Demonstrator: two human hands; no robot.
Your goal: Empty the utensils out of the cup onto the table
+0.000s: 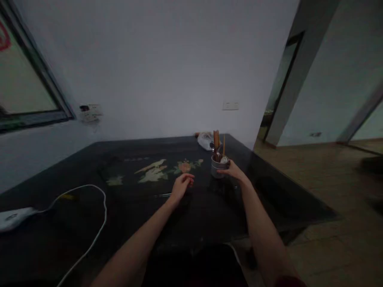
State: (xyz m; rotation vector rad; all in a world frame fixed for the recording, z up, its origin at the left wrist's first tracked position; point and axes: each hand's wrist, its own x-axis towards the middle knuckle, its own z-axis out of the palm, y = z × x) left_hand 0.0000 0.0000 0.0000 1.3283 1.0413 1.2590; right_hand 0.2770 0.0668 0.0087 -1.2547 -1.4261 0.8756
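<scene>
Cup (pixel 216 171), grey, sat at the right part of the dark table (pixel 128 219), upright, mouth up. Right hand (pixel 235 171) had it from the right: fingers closed around the wall on the handle side, fingertips across the front. Whether the base touched the tabletop could not be told from this angle.

Cup contents: a bundle of reddish-brown sticks (pixel 216 138) standing tall, one yellower stick (pixel 224 145) apart on the right, dark spoon-like bits (pixel 212 146) leaning left, and a pale round piece (pixel 224 159) near the rim. Details too blurred to sort further.

Left hand (pixel 180 186) was left of the cup, well apart from it, over the near side of the flower-and-bird picture (pixel 154 171). Its fingers were loosely bent and released, thumb side up.

White bag (pixel 204 140) lay behind the cup, near the wall (pixel 155 71). At far left, a white power strip (pixel 14 218) lay on the table, its white cable (pixel 105 207) looping toward the near edge. A yellow bit (pixel 68 197) lay inside the loop. Socket (pixel 230 105) on the wall, above and right of the bag.
</scene>
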